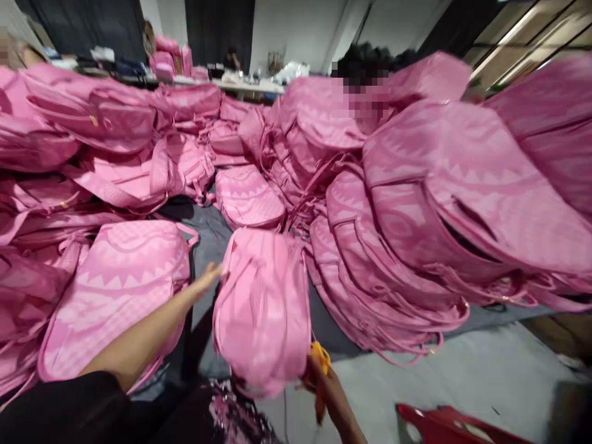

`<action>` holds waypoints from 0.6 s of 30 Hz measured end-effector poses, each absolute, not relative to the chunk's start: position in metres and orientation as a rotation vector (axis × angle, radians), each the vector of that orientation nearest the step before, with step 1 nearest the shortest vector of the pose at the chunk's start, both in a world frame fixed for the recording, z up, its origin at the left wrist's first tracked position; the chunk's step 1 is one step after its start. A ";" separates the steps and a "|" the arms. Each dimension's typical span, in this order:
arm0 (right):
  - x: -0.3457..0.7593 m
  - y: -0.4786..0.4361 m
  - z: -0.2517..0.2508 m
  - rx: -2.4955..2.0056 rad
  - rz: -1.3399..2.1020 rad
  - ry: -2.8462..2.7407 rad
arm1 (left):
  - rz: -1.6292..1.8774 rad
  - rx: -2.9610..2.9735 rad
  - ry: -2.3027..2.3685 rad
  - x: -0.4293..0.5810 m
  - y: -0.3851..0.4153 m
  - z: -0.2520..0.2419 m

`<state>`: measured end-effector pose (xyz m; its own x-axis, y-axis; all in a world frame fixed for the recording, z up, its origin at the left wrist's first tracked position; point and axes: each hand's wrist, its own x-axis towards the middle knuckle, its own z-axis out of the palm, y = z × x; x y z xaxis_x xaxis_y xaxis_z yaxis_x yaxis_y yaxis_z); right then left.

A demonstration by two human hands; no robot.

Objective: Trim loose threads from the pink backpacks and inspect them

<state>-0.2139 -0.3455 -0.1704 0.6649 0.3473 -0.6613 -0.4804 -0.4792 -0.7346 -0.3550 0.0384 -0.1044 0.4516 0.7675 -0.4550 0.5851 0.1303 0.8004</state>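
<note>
A pink patterned backpack (262,308) hangs in front of me, blurred by motion. My left hand (206,279) reaches forward, fingers touching the backpack's upper left edge. My right hand (324,388) grips the backpack's lower right corner and also holds a small yellow-orange tool (320,356). Another pink backpack (115,290) lies flat just left of my left arm.
Heaps of pink backpacks (416,203) surround a strip of grey floor cloth (208,228). A person sits behind the far pile (365,86). A cluttered table (240,83) stands at the back. A red object (444,425) lies at the lower right on pale floor.
</note>
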 end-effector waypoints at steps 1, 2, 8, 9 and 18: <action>-0.225 -0.339 -0.170 -1.801 1.010 0.124 | 0.186 1.576 1.226 -0.358 0.016 -0.118; -0.235 -0.334 -0.168 -1.795 1.019 0.146 | 0.196 1.635 1.240 -0.362 -0.005 -0.128; -0.234 -0.345 -0.114 -1.983 0.715 0.180 | 0.143 2.185 1.234 -0.380 -0.059 -0.134; -0.227 -0.345 -0.096 -1.998 0.683 0.093 | 0.095 2.187 1.228 -0.383 -0.062 -0.132; -0.187 -0.320 0.027 -1.800 0.196 -0.772 | 0.335 2.407 0.798 -0.406 -0.159 -0.112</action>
<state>-0.1868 -0.3197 0.0267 0.7727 0.5894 0.2354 0.4060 -0.1738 -0.8972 -0.4062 -0.1586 -0.1121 0.7900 0.6107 0.0539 0.4667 -0.6560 0.5932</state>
